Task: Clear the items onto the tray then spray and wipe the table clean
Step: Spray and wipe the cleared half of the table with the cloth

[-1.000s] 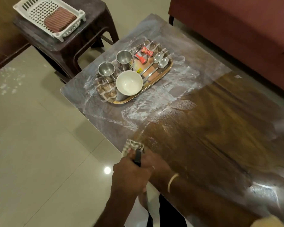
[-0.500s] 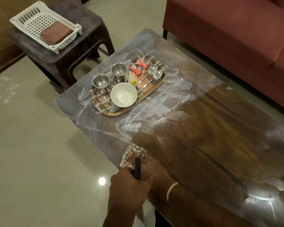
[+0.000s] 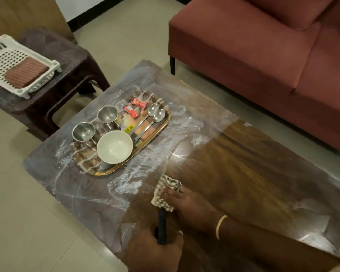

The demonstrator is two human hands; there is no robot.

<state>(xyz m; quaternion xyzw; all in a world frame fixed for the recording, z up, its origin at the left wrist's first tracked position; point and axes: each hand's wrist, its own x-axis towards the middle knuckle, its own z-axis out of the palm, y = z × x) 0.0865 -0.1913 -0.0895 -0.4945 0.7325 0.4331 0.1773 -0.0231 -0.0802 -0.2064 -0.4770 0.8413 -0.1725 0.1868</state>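
A patterned tray [image 3: 161, 125] stands at the far left end of the wooden table [image 3: 253, 173]. On it are a white bowl [image 3: 114, 147], two steel cups [image 3: 83, 132] [image 3: 107, 114], two spoons [image 3: 149, 116] and two red wrappers [image 3: 135, 108]. My right hand [image 3: 188, 203], a bangle on its wrist, holds a bunched striped cloth [image 3: 166, 190] down on the tabletop just right of the white smears. At the near edge my left hand [image 3: 155, 250] grips a spray bottle; only its black top [image 3: 162, 224] shows.
White foam smears [image 3: 126, 183] cover the table's left part around the tray. A dark stool [image 3: 53, 81] at the far left carries a white basket [image 3: 14, 61] with a brown ribbed item. A maroon sofa [image 3: 273, 55] runs along the far side.
My right hand has slid the cloth from the table's near edge inward, toward the middle. My left hand still grips the bottle. The camera has shifted, so the tray sits lower in view.
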